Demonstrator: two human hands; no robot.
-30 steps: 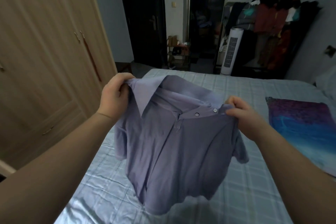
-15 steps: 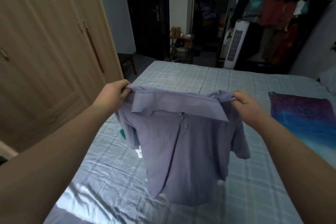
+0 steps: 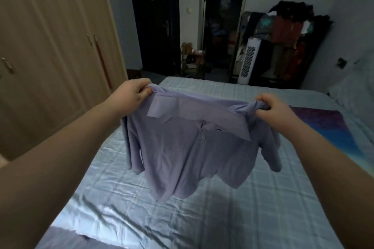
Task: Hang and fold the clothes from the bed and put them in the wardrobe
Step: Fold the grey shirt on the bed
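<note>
A lilac polo shirt (image 3: 188, 151) hangs in the air above the bed (image 3: 242, 208), stretched wide between my hands. My left hand (image 3: 132, 93) pinches its left shoulder beside the collar. My right hand (image 3: 273, 111) grips the bunched right shoulder. The collar lies flat across the top, both short sleeves droop, and the hem dangles just over the pale blue checked sheet. The wooden wardrobe (image 3: 50, 50) stands at the left with its doors closed.
A purple and blue cloth (image 3: 327, 129) lies on the bed's right side. Beyond the bed's foot stand a white tower fan (image 3: 248, 60), a rack heaped with clothes (image 3: 289, 36), a small shelf (image 3: 192, 60) and dark doorways.
My hands have moved apart and pulled the shirt taut across the shoulders. The shirt's body has swung away from me and lifted, and the collar has flattened out.
</note>
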